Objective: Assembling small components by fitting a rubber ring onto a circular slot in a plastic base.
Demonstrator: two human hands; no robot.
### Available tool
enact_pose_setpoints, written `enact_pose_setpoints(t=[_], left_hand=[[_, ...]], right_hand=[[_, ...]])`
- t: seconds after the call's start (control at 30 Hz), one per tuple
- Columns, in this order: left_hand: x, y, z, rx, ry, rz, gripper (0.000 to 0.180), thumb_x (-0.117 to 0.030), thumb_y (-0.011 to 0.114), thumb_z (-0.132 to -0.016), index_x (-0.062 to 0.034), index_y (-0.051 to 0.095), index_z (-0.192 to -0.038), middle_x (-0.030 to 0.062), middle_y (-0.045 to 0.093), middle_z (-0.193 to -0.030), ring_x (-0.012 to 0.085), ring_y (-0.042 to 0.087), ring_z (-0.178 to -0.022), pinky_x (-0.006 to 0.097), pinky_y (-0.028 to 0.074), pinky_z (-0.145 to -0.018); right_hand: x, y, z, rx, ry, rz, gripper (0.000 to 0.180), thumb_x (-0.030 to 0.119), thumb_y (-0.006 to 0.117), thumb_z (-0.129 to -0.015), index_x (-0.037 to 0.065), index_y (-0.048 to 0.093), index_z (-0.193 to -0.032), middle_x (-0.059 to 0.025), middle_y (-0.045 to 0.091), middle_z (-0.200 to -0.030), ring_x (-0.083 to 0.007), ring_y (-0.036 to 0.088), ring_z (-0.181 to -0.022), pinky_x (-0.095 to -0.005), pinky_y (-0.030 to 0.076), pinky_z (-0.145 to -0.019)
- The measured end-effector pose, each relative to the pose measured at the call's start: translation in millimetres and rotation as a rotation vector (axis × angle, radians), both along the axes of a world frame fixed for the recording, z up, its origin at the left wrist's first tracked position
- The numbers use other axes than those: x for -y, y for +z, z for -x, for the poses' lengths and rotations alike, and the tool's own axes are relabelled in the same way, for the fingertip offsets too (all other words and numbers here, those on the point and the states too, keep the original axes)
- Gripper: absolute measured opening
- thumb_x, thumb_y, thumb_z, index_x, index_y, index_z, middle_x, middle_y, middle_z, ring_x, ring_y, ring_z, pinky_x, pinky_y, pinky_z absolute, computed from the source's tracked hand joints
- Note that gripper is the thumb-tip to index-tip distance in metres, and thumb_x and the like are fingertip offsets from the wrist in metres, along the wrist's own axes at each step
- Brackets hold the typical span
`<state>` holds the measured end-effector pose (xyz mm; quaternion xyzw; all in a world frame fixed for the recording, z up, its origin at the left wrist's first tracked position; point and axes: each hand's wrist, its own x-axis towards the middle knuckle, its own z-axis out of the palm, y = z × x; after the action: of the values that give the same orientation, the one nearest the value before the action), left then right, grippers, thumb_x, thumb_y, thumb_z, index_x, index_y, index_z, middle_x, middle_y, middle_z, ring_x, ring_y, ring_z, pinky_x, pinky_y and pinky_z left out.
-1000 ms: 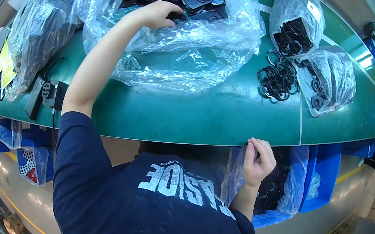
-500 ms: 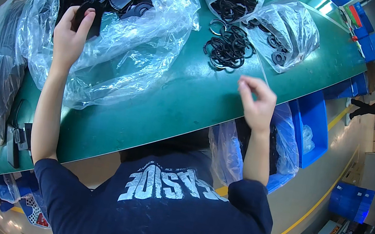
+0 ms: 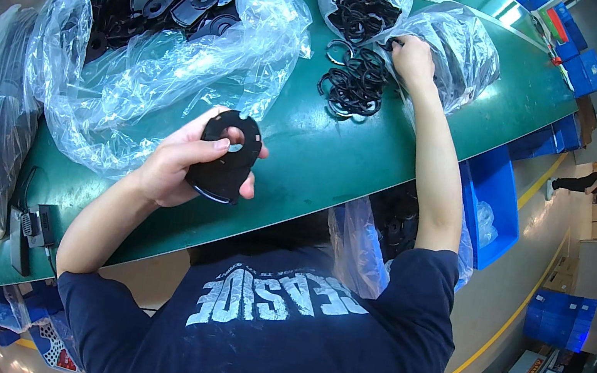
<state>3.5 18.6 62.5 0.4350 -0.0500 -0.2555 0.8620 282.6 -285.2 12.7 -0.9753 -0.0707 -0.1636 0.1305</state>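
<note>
My left hand [image 3: 189,161] grips a black plastic plate [image 3: 215,178] with a round hole near one end, thumb on its face and fingers behind it. It is held over the table's front part. My right hand [image 3: 413,61] reaches to the mouth of a clear plastic bag [image 3: 466,57] with its fingers pinched together; a bit of something dark shows at the fingertips, mostly hidden. Beside that hand lies a pile of black C-shaped rings [image 3: 353,90] on the green table [image 3: 295,156].
A large clear bag [image 3: 258,43] of black plates [image 3: 180,0] stands open at the back left. Another bag of black rings [image 3: 364,9] stands at the back. Blue bins [image 3: 499,226] flank the table's right edge. A cable and small black device [image 3: 34,227] lie at the left.
My left hand has come out of the large bag toward me with a black plate in it. My right hand has moved up and away to the right-hand bag's mouth.
</note>
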Motion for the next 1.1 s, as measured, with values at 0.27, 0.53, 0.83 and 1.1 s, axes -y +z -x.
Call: enact_pose_setpoints(t=[0.27, 0.53, 0.83, 1.1], left_hand=[[2.3, -29.7, -6.3, -0.144, 0.026, 0.021, 0.023, -0.032, 0.054, -0.088, -0.013, 0.044, -0.095, 0.0104, 0.05, -0.097, 0.0144, 0.042, -0.068, 0.028, 0.04, -0.067], [18.3, -34.3, -3.3, -0.004, 0.268, -0.239, 0.043, -0.005, 0.059, -0.086, -0.0053, 0.042, -0.126, 0.0062, 0.059, -0.099, 0.0116, 0.058, -0.088, 0.025, 0.048, -0.078], [23.6, -49.3, 3.7, -0.012, 0.174, -0.145, 0.036, -0.006, 0.052, -0.089, 0.0002, 0.045, -0.124, 0.0083, 0.059, -0.113, 0.0144, 0.058, -0.1, 0.029, 0.048, -0.087], [26.1, -47.6, 5.7, -0.046, 0.195, -0.17, 0.036, -0.012, 0.056, -0.089, -0.0026, 0.047, -0.123, 0.0053, 0.063, -0.104, 0.0091, 0.06, -0.088, 0.023, 0.049, -0.073]], right_hand=[[8.4, -2.2, 16.4, 0.263, 0.106, 0.059, 0.017, 0.017, 0.051, -0.086, 0.008, 0.065, -0.09, -0.0156, 0.065, -0.088, -0.0358, 0.062, -0.082, -0.0461, 0.05, -0.071], [-3.6, 18.4, 98.0, -0.062, 0.275, -0.935, 0.017, 0.015, 0.057, -0.089, 0.001, 0.063, -0.086, -0.0005, 0.059, -0.064, -0.0102, 0.054, -0.053, -0.0243, 0.041, -0.048], [-85.1, 25.9, 229.2, -0.576, 0.555, -1.008, 0.013, 0.008, 0.061, -0.086, -0.005, 0.062, -0.084, 0.0002, 0.06, -0.067, -0.0011, 0.049, -0.058, -0.0161, 0.039, -0.05], [-102.2, 3.3, 229.5, -0.311, 0.583, -0.92, 0.01, 0.007, 0.063, -0.084, -0.003, 0.062, -0.085, -0.0002, 0.058, -0.065, -0.0012, 0.049, -0.056, -0.0168, 0.039, -0.048]])
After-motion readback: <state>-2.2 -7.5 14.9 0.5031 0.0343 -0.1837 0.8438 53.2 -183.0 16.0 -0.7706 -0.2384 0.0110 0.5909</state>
